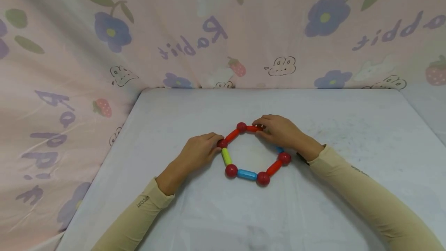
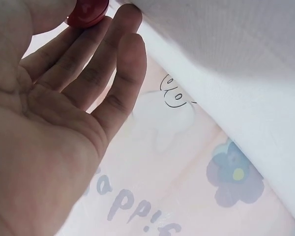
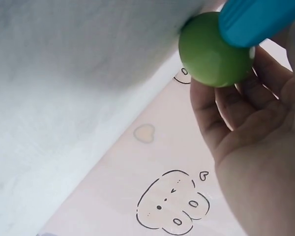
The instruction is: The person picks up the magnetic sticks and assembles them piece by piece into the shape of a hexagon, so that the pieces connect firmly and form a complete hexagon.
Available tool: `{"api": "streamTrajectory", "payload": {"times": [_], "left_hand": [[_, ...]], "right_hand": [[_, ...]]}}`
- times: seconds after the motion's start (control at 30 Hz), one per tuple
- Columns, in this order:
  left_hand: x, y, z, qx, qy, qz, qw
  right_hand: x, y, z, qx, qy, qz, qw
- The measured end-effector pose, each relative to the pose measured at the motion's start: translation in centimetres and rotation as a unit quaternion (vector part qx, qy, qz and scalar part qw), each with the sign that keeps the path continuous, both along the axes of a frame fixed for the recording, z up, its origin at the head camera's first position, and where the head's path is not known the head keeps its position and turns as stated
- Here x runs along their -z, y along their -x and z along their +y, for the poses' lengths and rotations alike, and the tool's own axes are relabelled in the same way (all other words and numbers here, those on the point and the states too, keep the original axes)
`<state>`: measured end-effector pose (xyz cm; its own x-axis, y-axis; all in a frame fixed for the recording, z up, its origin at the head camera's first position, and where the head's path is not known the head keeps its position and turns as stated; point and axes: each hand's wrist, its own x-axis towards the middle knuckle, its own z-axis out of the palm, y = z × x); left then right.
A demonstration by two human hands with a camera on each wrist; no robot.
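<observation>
A closed ring of toy rods and balls lies on the white table. At its left corner, my left hand (image 1: 198, 151) pinches a red ball (image 1: 222, 143) between thumb and fingers; part of that red ball (image 2: 88, 12) shows in the left wrist view. From there run a lime rod (image 1: 226, 157) and a red rod (image 1: 231, 136). My right hand (image 1: 278, 131) covers the ring's upper right corner. Its fingers curl round a green ball (image 3: 214, 49) joined to a blue rod (image 3: 258, 19). Another red rod (image 1: 253, 128) reaches the right fingertips.
Along the ring's near side are a blue rod (image 1: 247, 174), a red rod (image 1: 274, 168) and several red balls, one at the front (image 1: 263, 178). The white table (image 1: 209, 212) meets a patterned cloth (image 1: 251, 30) at its back and left edges.
</observation>
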<state>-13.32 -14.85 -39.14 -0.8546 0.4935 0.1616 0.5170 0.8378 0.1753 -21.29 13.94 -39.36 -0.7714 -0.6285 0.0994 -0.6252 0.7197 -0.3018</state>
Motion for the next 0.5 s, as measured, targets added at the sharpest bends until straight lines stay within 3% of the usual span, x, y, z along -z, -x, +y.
{"api": "streamTrajectory", "payload": {"times": [0.5], "left_hand": [[0.22, 0.2, 0.15, 0.013, -0.004, 0.006, 0.9999]], "right_hand": [[-0.06, -0.26, 0.59, 0.014, -0.004, -0.013, 0.9998]]}}
